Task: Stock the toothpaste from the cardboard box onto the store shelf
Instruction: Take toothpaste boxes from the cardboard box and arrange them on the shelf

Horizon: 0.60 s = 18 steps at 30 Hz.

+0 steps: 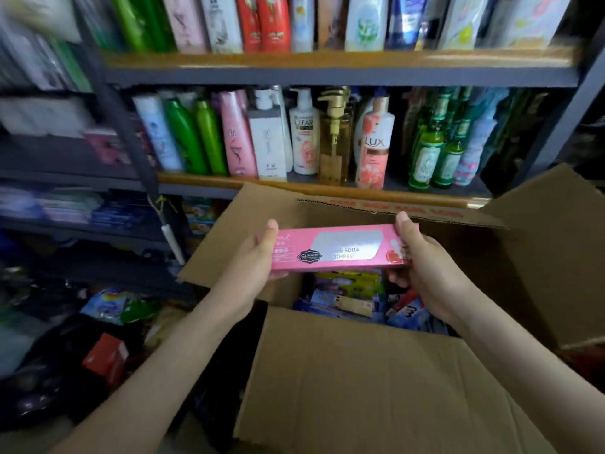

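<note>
I hold the long pink cardboard toothpaste carton [340, 249] level above the open brown cardboard box [376, 371], long axis running nine to three o'clock, my left hand [262, 257] and right hand [422, 260] each pinching one end; the toothpaste shelf [108, 221] lies toward nine o'clock, nearer my left hand.

A row of upright shampoo bottles [248, 24] is seen at the twelve o'clock edge. Nearer centre, a white Clear pump bottle [306, 132] is set just beside an amber pump bottle [334, 142], and a pink Lux bottle [375, 145] is placed at one o'clock. Green glass bottles [425, 152] are grouped at two o'clock. A blurred red carton [106, 357] is found at eight o'clock.
</note>
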Tool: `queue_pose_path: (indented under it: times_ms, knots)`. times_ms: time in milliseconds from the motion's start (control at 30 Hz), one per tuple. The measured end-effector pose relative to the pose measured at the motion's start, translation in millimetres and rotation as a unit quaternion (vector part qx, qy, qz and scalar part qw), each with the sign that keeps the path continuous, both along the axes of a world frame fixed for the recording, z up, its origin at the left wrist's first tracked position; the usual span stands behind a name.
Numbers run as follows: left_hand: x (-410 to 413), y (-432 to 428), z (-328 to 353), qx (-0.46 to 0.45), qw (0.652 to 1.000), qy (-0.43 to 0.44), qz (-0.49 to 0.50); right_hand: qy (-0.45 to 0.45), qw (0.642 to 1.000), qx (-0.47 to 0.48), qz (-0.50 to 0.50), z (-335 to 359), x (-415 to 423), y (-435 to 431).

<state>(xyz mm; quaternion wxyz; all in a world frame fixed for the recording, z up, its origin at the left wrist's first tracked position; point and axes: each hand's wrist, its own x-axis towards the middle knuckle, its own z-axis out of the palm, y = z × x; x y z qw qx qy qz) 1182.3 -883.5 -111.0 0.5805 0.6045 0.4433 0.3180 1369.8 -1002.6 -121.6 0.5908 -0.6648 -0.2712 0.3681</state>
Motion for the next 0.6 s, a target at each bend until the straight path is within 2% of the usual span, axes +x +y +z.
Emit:
queue_pose_path:
  times_ms: [133,367,500,600]
  knots:
    - [-38.7,6.9,5.9,0.036,0.997,0.021,0.064,0.000,0.999,0.013,0.030,7.5,-34.3,18.8]
    - [-114.9,38.2,2.1,0.038,0.990,0.047,0.128,-0.005,0.998,0.018,0.057,23.4,-100.1,70.4]
    - [-178.5,68.6,2.7,0.044,0.982,0.028,0.182,-0.025,0.996,0.016,0.086,22.1,-158.8,121.4]
    - [-230.3,98.1,5.0,0.026,0.972,-0.030,0.233,-0.026,0.993,0.045,0.105,19.0,-212.5,165.5]
